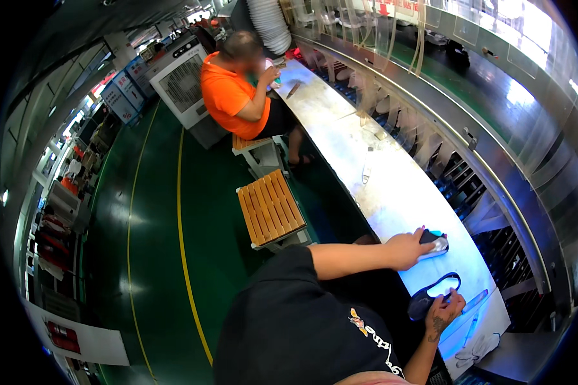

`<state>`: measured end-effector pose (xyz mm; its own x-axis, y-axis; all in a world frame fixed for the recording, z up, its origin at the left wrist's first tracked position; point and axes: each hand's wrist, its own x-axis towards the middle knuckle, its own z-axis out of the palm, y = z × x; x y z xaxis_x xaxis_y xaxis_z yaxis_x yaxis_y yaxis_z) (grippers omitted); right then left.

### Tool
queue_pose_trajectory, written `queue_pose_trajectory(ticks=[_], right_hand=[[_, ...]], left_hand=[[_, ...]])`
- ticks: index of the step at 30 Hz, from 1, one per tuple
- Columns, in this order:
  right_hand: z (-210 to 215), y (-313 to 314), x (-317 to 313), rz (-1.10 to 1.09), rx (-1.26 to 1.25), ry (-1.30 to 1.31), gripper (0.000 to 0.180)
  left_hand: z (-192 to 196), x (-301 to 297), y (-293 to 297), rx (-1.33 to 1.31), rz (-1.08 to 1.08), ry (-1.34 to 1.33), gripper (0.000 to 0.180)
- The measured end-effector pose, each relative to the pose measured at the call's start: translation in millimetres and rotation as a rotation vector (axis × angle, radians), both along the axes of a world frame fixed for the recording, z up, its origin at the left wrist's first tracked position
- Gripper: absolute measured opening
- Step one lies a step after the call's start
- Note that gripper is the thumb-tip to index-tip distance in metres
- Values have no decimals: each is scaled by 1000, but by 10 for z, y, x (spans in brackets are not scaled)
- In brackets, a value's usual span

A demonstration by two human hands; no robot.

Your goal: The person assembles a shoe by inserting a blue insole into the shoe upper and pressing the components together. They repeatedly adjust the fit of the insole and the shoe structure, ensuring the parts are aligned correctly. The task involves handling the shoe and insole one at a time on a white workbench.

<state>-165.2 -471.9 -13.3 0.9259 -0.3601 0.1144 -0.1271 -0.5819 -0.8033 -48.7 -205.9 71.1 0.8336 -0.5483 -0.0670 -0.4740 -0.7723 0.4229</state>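
Observation:
Under bluish light at the near end of the long white bench, my left hand (406, 251) is closed on a small dark shoe with a pale, shiny part (437, 244). Its fingers wrap over the shoe and hide part of it. Nearer to me, a black shoe (421, 303) with a bright opening lies at the bench edge. My right hand (446, 312), with a dark tattoo on its back, has its fingers pinched at the rim of this black shoe. Beside the right hand lies a flat blue-lit strip (475, 301).
White crumpled cloth or gloves (477, 348) lie at the near bench corner. A slim white tool (367, 165) is further along. A co-worker in orange (231, 93) sits at the far end. A slatted stool (271, 210) stands left; a conveyor with clear curtain strips (424, 144) runs right.

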Motion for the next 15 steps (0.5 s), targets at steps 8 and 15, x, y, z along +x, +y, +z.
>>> queue_pose_trajectory(ticks=[8, 15], right_hand=[[37, -3, 75, 268, -204, -150, 33], [173, 97, 149, 375, -104, -56, 27]], left_hand=[[247, -121, 64, 91, 13, 114, 79], [-65, -57, 28, -129, -115, 173, 85]])
